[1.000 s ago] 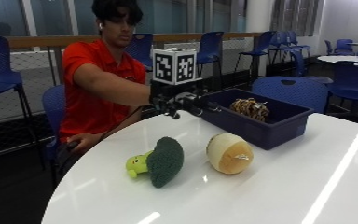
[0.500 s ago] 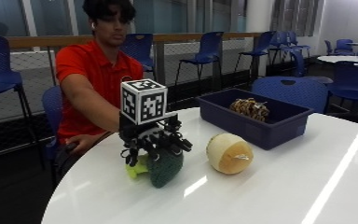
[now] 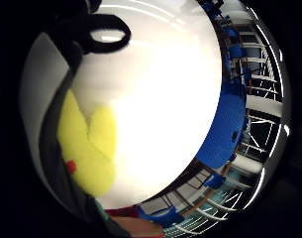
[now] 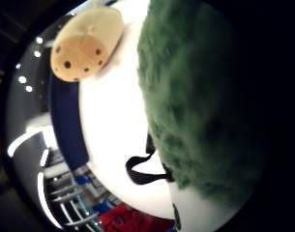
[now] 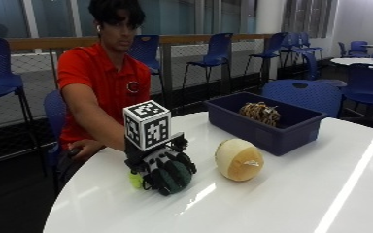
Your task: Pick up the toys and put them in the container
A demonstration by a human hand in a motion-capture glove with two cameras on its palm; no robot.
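Outside view: gloved right hand (image 5: 164, 167) curls its fingers over the green plush toy (image 5: 177, 175) on the white table (image 5: 290, 194).

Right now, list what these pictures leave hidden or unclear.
- Green plush toy: in the outside view the gloved right hand covers most of it.
- Brown toy in the blue container: too small to identify; the wall hides its base.
- Blue container: cropped to a strip in the thumb side palm view.

Top: red short-sleeved polo shirt (image 5: 112, 82) worn, small round chest logo.
Right hand (image 5: 164, 170): covered by black glove, frame lower left.
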